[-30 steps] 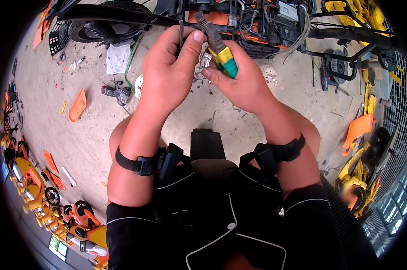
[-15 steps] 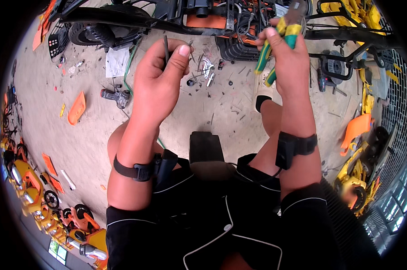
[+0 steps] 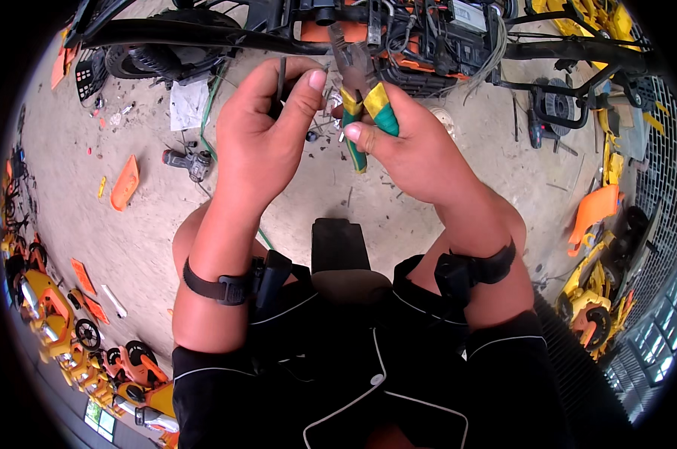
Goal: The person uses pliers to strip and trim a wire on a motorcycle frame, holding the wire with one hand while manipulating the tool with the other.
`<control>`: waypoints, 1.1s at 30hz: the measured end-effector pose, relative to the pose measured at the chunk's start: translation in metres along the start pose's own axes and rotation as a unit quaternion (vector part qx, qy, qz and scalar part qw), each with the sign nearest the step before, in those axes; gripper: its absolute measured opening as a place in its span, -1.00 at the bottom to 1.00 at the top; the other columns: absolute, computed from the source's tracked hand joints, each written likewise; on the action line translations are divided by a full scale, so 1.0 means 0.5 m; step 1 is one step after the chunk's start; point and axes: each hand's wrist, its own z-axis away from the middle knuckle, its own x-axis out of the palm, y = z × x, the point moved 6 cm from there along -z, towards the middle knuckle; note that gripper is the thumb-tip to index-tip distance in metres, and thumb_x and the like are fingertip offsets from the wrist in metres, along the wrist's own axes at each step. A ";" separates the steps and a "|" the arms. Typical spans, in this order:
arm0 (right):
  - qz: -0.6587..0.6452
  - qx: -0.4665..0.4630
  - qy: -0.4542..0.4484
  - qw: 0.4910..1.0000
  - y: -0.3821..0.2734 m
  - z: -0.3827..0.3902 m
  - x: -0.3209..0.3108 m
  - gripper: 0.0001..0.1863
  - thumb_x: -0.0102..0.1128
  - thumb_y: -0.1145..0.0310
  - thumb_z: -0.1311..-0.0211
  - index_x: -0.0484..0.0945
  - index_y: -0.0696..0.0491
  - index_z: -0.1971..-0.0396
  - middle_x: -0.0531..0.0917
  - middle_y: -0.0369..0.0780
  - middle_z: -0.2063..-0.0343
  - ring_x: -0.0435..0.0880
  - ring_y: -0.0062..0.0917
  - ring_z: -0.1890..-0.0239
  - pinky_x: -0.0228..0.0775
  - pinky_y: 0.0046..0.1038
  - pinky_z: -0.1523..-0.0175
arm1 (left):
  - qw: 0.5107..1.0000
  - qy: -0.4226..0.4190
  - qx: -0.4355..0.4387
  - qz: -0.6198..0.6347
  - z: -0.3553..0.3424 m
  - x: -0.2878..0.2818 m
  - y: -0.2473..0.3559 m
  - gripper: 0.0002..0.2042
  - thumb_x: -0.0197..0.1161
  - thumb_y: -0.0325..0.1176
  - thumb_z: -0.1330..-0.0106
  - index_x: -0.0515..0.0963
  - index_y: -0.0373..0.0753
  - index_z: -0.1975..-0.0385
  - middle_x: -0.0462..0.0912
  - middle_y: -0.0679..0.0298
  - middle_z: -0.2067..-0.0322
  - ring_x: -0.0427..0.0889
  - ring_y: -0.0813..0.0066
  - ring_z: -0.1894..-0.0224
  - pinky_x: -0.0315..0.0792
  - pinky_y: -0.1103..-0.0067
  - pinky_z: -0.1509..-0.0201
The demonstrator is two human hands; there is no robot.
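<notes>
Black vehicle frame (image 3: 203, 34) w/ exposed wiring and orange parts runs across the top of the view, tyre (image 3: 162, 60) at its left end. Concrete floor (image 3: 69, 194) below it, littered w/ bits. Yellow and orange toy-vehicle parts stacked along left edge (image 3: 43, 299) and right edge (image 3: 600, 299). Person seated, black clothes w/ white piping, black wrist straps on both forearms; dark stool seat (image 3: 340, 243) btwn the knees.

Right hand (image 3: 421, 153) closed round the yellow-green handles of pliers (image 3: 364, 105), fingers wrapped, thumb along the near handle; metal nose points up toward the frame, can't tell if nose is open or closed. Left hand (image 3: 267, 138) just beside it, thumb and forefinger pinched on a thin black piece (image 3: 281, 75), prob. cable or tie, standing upright out of the grip; other fingers curled. Hands close, pliers nose near the left thumb tip, not clearly touching.

Smaller: orange plastic panel (image 3: 125, 183) on floor at left, cordless drill (image 3: 188, 161) near it, white paper sheet (image 3: 188, 105) by the tyre.
</notes>
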 end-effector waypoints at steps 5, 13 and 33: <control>0.040 -0.002 0.017 0.999 -0.009 0.006 0.003 -0.63 0.32 0.31 -0.40 0.48 0.11 -0.10 0.64 -0.30 0.28 0.58 -0.62 0.23 0.49 -0.45 0.10 | 0.999 0.017 0.001 -0.028 -0.004 0.011 0.007 -0.83 0.30 -0.37 -0.48 0.60 -0.36 0.13 0.67 0.32 0.33 0.58 0.66 0.28 0.46 0.68 0.15; 0.062 -0.004 0.024 0.998 0.000 0.006 0.005 -0.59 0.31 0.25 -0.42 0.46 0.09 -0.14 0.64 -0.29 0.27 0.57 -0.61 0.24 0.47 -0.46 0.14 | 0.999 0.033 -0.003 -0.024 -0.011 0.017 0.001 -0.83 0.33 -0.36 -0.45 0.63 -0.36 0.17 0.70 0.33 0.37 0.58 0.69 0.34 0.46 0.69 0.23; 0.136 -0.056 0.079 0.986 -0.012 0.003 0.007 -0.58 0.26 0.34 -0.35 0.44 0.19 -0.12 0.66 0.08 0.19 0.65 0.03 0.13 0.47 -0.13 0.05 | 0.998 0.056 -0.029 -0.016 -0.016 0.012 -0.016 -0.85 0.37 -0.37 -0.38 0.65 -0.35 0.30 0.56 0.46 0.59 0.39 0.79 0.52 0.33 0.70 0.45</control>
